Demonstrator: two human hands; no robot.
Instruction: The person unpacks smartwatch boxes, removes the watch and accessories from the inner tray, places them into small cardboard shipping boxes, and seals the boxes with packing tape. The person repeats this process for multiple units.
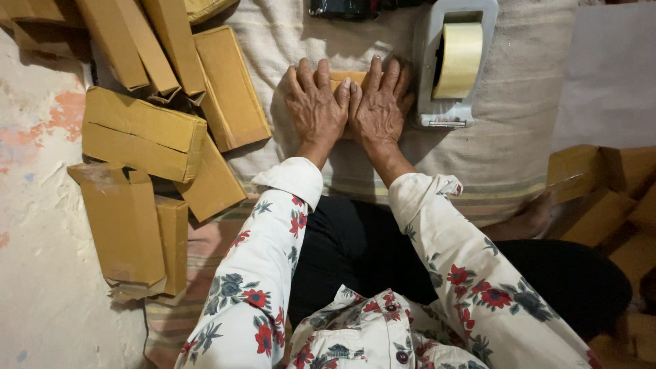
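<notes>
My left hand (316, 107) and my right hand (380, 104) lie flat side by side, palms down, on a small brown cardboard box (350, 77) that rests on a beige cloth (519, 130). The hands cover most of the box; only its far edge shows between the fingers. Both sleeves are white with red and blue flowers. A grey tape dispenser (444, 102) with a roll of pale yellow tape (459, 58) stands just right of my right hand.
Several flat brown cardboard boxes (143, 133) lie piled at the left on a worn painted floor (41, 225). More brown boxes (601, 198) sit at the right edge. A dark object (342, 7) lies at the top. A bare foot (526, 219) shows at the right.
</notes>
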